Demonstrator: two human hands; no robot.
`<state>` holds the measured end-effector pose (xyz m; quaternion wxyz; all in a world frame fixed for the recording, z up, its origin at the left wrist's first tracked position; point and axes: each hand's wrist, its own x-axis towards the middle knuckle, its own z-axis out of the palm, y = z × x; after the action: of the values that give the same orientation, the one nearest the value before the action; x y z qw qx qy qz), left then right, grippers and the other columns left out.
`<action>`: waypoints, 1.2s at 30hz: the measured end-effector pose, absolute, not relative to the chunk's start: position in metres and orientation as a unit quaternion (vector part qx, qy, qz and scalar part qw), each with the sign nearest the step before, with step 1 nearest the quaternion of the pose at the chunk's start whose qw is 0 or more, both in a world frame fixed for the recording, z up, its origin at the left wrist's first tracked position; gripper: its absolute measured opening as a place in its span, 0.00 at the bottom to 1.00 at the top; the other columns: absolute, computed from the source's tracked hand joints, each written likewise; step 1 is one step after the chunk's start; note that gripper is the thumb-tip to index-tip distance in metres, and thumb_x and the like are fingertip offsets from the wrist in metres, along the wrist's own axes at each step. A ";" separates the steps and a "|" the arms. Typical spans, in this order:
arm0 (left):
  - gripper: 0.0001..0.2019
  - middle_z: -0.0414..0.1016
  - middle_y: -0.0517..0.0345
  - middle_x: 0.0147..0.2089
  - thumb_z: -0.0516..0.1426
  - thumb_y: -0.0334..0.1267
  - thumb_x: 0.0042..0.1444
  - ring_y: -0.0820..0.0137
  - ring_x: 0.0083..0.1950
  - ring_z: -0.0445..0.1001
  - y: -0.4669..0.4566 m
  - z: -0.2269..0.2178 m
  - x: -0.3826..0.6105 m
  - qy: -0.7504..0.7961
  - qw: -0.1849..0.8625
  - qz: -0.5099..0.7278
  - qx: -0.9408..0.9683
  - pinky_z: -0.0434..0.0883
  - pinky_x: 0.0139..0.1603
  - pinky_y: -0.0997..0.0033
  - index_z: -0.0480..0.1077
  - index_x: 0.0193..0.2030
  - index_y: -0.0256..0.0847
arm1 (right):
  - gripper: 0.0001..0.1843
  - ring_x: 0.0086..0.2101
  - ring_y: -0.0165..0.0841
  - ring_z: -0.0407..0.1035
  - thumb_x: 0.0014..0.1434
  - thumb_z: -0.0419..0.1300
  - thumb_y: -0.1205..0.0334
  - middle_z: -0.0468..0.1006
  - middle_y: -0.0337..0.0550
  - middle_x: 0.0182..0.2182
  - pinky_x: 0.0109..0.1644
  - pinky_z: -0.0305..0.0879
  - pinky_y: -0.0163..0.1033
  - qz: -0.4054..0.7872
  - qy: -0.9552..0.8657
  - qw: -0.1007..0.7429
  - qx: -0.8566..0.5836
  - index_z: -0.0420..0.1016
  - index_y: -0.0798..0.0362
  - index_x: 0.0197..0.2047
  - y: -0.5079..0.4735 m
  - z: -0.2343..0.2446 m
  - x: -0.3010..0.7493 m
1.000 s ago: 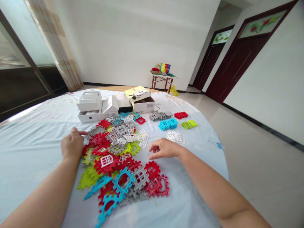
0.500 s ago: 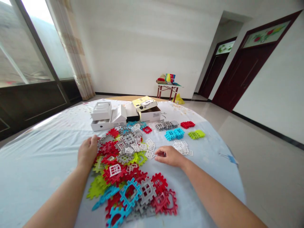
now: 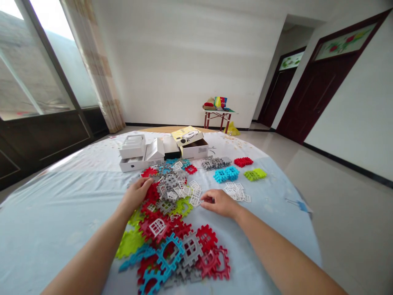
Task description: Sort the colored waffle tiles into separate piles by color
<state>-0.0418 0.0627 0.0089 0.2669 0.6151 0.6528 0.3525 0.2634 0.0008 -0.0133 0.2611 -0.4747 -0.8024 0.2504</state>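
Note:
A loose heap of flat interlocking plastic tiles point(image 3: 172, 221) in red, grey, green, blue and white lies on the pale blue tablecloth point(image 3: 55, 213). My left hand point(image 3: 137, 193) rests on the heap's left side, fingers curled over a red tile point(image 3: 152, 191). My right hand point(image 3: 218, 202) lies on the cloth at the heap's right edge, fingertips pinched by a small white window piece point(image 3: 194, 200). To the right sit sorted stacks: white pieces point(image 3: 236, 191), blue point(image 3: 226, 174), green point(image 3: 255, 174), red point(image 3: 243, 161) and grey point(image 3: 215, 162).
White cardboard boxes point(image 3: 138, 153) and an open box with a yellow lid point(image 3: 188, 141) stand behind the heap. The round table's edge curves off at the right above a tiled floor. A small red-legged table point(image 3: 218, 112) with bags stands by the far wall. Dark doors are at the right.
My left hand has slid right, from the heap's left edge onto the red tiles. My right hand has barely moved. The camera view has shifted slightly.

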 end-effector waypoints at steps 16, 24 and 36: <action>0.26 0.68 0.44 0.52 0.44 0.53 0.53 0.64 0.51 0.67 0.041 0.053 0.043 0.419 0.627 0.455 0.474 0.68 0.45 0.66 0.65 0.48 0.35 | 0.10 0.31 0.29 0.66 0.55 0.53 0.59 0.75 0.41 0.30 0.35 0.59 0.33 0.166 -0.779 0.306 -0.521 0.73 0.54 0.32 0.003 -0.006 0.267; 0.22 0.76 0.57 0.33 0.53 0.56 0.42 0.64 0.37 0.72 0.043 0.067 -0.023 0.577 0.279 0.263 0.721 0.67 0.35 0.70 0.73 0.38 0.44 | 0.20 0.27 0.28 0.66 0.51 0.57 0.51 0.73 0.43 0.34 0.35 0.61 0.34 0.183 -0.740 0.297 -0.575 0.69 0.55 0.44 -0.001 -0.005 0.264; 0.21 0.73 0.57 0.26 0.59 0.52 0.33 0.70 0.21 0.67 0.031 0.052 -0.024 0.528 0.421 0.131 0.726 0.58 0.14 0.76 0.73 0.35 0.43 | 0.36 0.33 0.32 0.68 0.42 0.64 0.53 0.73 0.45 0.38 0.37 0.64 0.36 0.333 -0.723 0.291 -0.530 0.62 0.55 0.54 0.028 -0.017 0.226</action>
<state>-0.0242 0.0309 0.0522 0.4209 0.7259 0.5279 0.1311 0.2261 0.0281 -0.0172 0.2913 -0.5300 -0.7233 0.3332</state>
